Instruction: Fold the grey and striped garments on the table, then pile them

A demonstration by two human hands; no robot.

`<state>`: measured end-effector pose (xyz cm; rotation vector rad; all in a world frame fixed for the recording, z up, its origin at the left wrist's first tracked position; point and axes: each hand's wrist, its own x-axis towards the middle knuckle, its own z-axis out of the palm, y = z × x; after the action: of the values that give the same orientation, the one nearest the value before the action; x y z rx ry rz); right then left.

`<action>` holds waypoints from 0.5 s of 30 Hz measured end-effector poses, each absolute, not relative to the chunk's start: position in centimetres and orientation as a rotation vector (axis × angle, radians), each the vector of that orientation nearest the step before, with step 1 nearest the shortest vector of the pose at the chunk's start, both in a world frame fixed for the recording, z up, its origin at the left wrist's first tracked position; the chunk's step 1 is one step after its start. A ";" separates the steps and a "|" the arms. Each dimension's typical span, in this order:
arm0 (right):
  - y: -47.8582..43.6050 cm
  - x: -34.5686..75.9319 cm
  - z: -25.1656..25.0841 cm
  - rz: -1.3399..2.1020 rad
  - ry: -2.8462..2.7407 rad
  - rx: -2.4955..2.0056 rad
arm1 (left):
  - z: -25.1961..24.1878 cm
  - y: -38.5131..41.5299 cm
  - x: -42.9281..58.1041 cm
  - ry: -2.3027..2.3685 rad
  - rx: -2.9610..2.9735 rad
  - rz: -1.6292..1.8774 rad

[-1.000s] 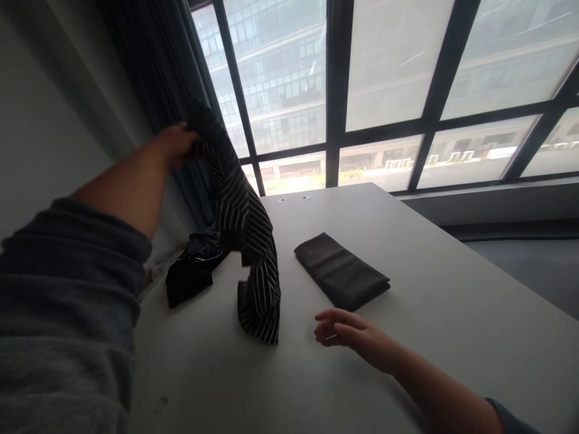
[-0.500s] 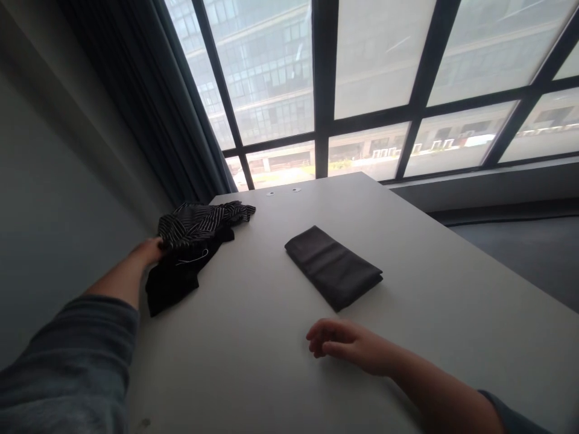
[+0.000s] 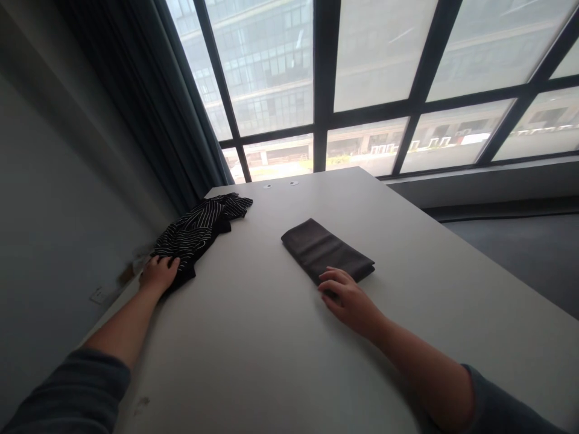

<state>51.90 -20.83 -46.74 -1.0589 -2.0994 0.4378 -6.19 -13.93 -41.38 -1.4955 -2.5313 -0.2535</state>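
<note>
A black cloth with thin white stripes (image 3: 199,228) lies crumpled at the table's left edge, on top of a plain black garment. My left hand (image 3: 158,273) rests on the near end of that pile, fingers spread over the fabric. A neatly folded dark grey cloth (image 3: 323,250) lies in the middle of the white table (image 3: 253,337). My right hand (image 3: 346,298) lies at its near corner, fingertips touching the fold, fingers loosely apart and holding nothing.
A dark curtain (image 3: 149,114) hangs at the left by the grey wall. Large windows with black frames (image 3: 323,84) stand behind the table's far edge. Two small round holes (image 3: 280,184) sit near that far edge. Floor drops off at the right.
My left hand has dropped the striped cloth onto the pile at the left and now rests on it. My right hand has moved forward to the folded grey cloth.
</note>
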 end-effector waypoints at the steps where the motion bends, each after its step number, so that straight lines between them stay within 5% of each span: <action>1: -20.3 52.5 -46.8 0.374 -2.098 -1.088 | -41.6 -14.0 -5.8 -2.532 -1.467 -0.263; 15: -17.5 55.5 -47.0 0.394 -2.332 -1.426 | -42.1 -15.3 -0.5 -2.341 -1.538 -0.365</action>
<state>55.48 -17.51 -47.04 -1.4260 -2.3319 0.3941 -0.46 -15.26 -42.08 -1.5382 -2.3411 -0.3652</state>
